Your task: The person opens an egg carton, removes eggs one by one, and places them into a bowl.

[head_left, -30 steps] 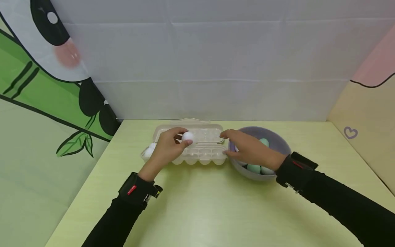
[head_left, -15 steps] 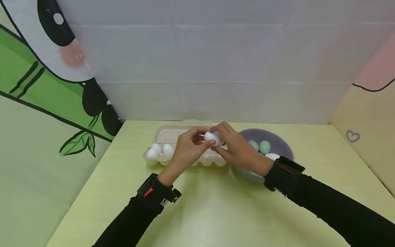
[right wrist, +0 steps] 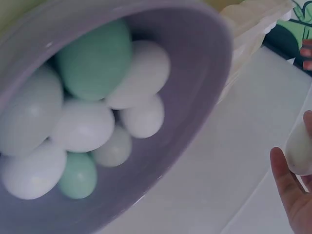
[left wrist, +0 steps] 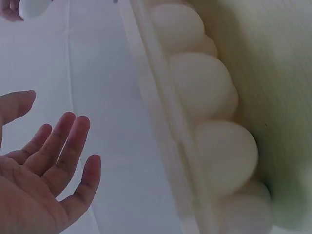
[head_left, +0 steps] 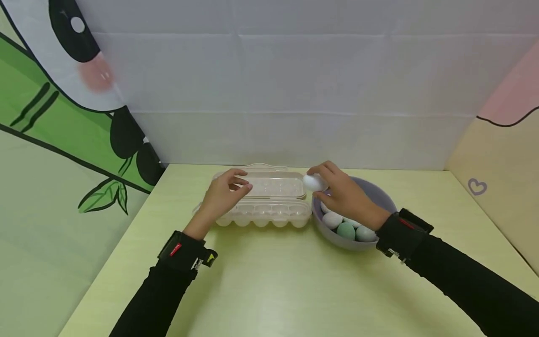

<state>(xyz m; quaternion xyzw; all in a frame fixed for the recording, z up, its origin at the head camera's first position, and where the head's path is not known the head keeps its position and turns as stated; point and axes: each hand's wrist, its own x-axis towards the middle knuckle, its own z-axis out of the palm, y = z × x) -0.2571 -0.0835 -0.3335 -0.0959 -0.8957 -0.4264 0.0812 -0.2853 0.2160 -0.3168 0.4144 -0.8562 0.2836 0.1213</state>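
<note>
A white egg (head_left: 314,183) is pinched between the thumb and fingers of my right hand (head_left: 344,193), raised over the near-left part of the purple-grey bowl (head_left: 381,194). White, grey and green eggs (right wrist: 83,126) fill the bottom of that bowl in the right wrist view. My left hand (head_left: 222,194) holds nothing; its fingers are spread and relaxed over the left part of the clear plastic egg carton (head_left: 273,213). The carton's lid (head_left: 278,185) lies back, and the cups on its right side show bare. My left hand hides the carton's left end.
The pale yellow table (head_left: 286,281) carries the carton and bowl side by side near its back edge. Behind stands a white cloth backdrop (head_left: 286,93), with a printed cartoon panel (head_left: 54,121) at left and a beige wall (head_left: 501,173) at right.
The egg has passed from my left hand to my right; half a second ago both hands were on it. Since then my hands have parted, the right moving rightward with the egg, the left leftward.
</note>
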